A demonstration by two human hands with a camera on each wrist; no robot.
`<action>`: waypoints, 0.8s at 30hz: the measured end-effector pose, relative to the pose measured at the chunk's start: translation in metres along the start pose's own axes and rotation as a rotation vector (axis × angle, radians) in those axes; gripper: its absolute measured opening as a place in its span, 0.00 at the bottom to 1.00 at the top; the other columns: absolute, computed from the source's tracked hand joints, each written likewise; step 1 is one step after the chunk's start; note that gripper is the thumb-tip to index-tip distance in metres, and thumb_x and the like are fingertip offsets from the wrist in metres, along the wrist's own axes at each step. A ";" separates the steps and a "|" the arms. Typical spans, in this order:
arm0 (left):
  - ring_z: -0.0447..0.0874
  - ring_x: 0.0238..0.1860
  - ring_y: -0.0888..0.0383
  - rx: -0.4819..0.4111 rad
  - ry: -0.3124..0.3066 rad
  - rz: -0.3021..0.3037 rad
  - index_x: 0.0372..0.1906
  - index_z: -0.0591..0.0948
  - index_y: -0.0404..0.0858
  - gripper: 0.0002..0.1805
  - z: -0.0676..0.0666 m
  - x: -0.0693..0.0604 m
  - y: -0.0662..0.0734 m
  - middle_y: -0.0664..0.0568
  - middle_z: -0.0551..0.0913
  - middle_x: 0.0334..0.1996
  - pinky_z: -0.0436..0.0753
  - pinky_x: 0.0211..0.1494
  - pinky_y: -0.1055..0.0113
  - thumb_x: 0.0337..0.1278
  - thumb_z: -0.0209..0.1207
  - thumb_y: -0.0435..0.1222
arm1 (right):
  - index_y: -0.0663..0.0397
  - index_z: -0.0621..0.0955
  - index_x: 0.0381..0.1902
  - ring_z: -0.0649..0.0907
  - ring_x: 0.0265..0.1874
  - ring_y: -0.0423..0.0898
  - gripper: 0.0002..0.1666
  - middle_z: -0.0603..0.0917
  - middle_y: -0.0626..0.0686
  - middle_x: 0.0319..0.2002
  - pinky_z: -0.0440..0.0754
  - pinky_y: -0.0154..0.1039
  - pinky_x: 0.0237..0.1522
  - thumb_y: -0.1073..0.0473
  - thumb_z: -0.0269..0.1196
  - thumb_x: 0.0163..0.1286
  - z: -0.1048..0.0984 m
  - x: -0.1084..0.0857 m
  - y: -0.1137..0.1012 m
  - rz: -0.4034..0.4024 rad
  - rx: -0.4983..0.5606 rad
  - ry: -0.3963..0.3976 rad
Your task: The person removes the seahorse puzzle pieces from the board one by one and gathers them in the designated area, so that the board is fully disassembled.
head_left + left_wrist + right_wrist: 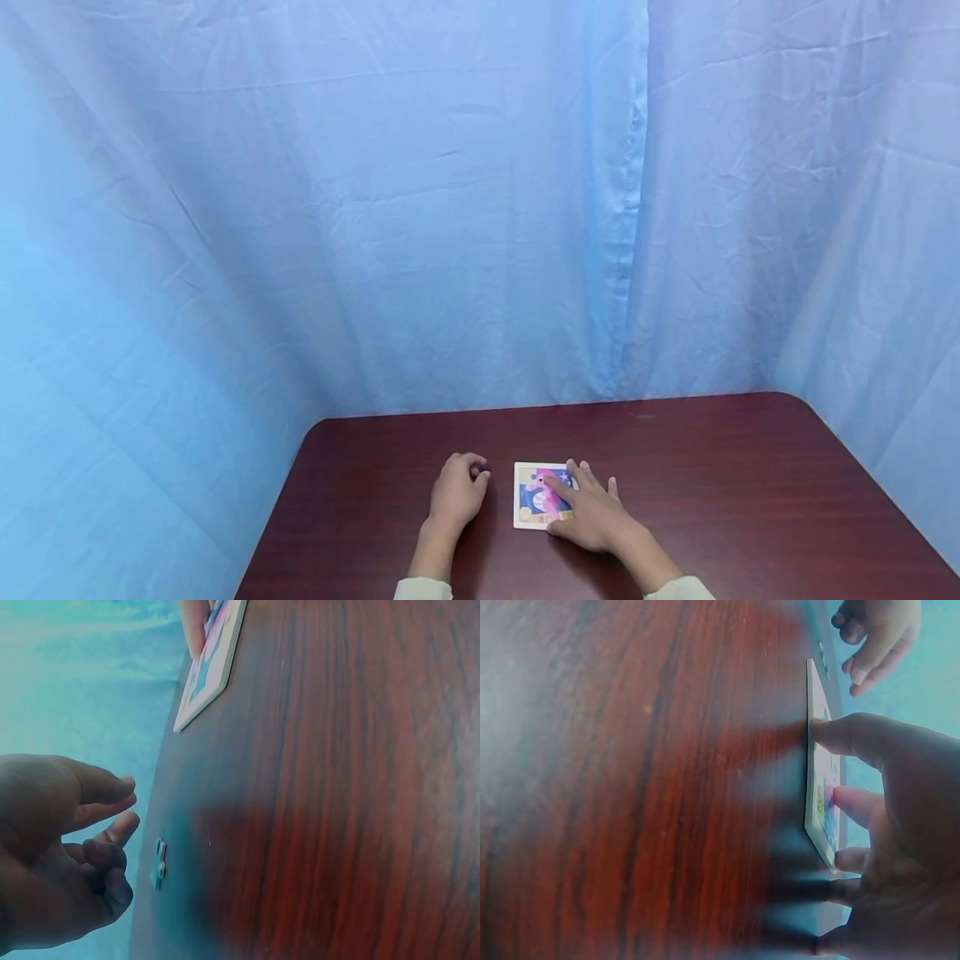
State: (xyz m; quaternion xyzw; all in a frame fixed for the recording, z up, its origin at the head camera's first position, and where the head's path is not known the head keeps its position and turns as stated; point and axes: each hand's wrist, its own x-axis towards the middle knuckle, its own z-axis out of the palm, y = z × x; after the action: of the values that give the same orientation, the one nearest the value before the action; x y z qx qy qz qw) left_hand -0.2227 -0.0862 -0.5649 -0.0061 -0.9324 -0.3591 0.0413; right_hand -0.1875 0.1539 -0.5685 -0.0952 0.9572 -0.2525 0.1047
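Note:
A square picture board (527,507) with a pale raised border lies flat on the table. It shows a pink and blue figure with a round eye and a star. My right hand (597,514) rests over its right side with fingers spread. In the right wrist view, the thumb touches the board's near border and fingertips (847,796) touch the picture. To the board's left, my left hand (457,493) hovers with loosely curled fingers, holding nothing. A small flat piece (158,864), its kind unclear, lies on the table beyond the left fingers; in the head view it is not visible.
The dark red-brown wooden table (712,467) has rounded far corners. Light blue curtains (450,208) hang behind it and along both sides.

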 end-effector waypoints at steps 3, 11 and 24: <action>0.75 0.35 0.60 0.007 -0.016 0.028 0.51 0.88 0.39 0.10 0.002 -0.003 0.004 0.51 0.80 0.38 0.78 0.39 0.60 0.68 0.67 0.36 | 0.44 0.74 0.77 0.56 0.84 0.70 0.46 0.59 0.68 0.83 0.45 0.82 0.75 0.43 0.75 0.63 -0.001 -0.001 0.000 0.002 0.003 0.002; 0.74 0.35 0.62 0.045 -0.053 0.066 0.50 0.88 0.41 0.10 0.010 -0.011 0.013 0.53 0.80 0.38 0.78 0.39 0.62 0.67 0.68 0.37 | 0.44 0.73 0.78 0.55 0.83 0.71 0.47 0.59 0.69 0.82 0.44 0.83 0.74 0.44 0.75 0.62 -0.002 -0.001 0.000 0.000 0.010 0.005; 0.72 0.33 0.64 0.057 -0.179 0.147 0.54 0.89 0.39 0.17 0.020 -0.015 0.028 0.53 0.80 0.38 0.78 0.39 0.64 0.61 0.73 0.38 | 0.44 0.72 0.78 0.54 0.84 0.71 0.46 0.57 0.68 0.83 0.45 0.83 0.74 0.44 0.73 0.66 -0.001 0.000 0.001 -0.007 -0.006 -0.026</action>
State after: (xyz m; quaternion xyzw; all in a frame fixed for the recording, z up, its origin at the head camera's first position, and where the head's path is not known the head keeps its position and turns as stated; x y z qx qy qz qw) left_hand -0.2081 -0.0520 -0.5620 -0.1056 -0.9392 -0.3265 -0.0158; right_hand -0.1880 0.1552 -0.5678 -0.1019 0.9562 -0.2488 0.1160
